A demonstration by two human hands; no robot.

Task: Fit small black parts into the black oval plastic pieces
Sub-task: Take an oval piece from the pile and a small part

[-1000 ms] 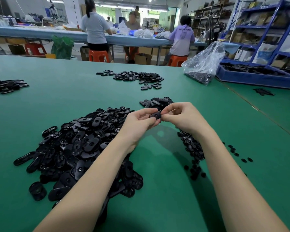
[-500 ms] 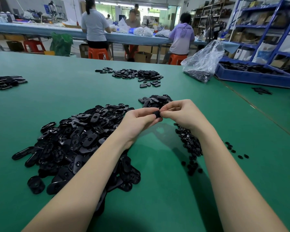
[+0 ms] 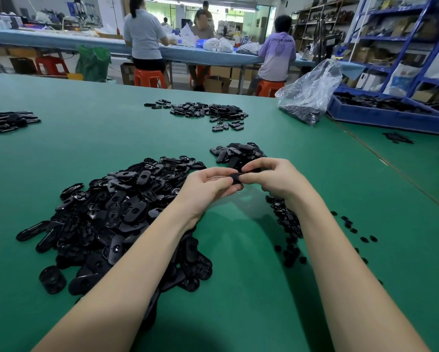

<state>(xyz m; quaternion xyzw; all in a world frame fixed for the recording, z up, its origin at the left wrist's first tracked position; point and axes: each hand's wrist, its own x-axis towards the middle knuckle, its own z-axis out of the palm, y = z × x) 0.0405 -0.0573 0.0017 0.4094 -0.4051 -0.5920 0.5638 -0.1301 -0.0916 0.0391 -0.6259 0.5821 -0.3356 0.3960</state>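
Both hands have stayed together, left hand and right hand pinching one black oval piece. Black heaps dot the green table; workers sit behind.

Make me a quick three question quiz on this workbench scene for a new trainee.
1. True or false: both hands pinch one black piece above the table.
2. Which side of the arms is the big pile of oval pieces on: A left, B right?
3. What holds black parts at the far right?

Key: 1 true. 2 A. 3 The blue tray, beside a clear plastic bag.
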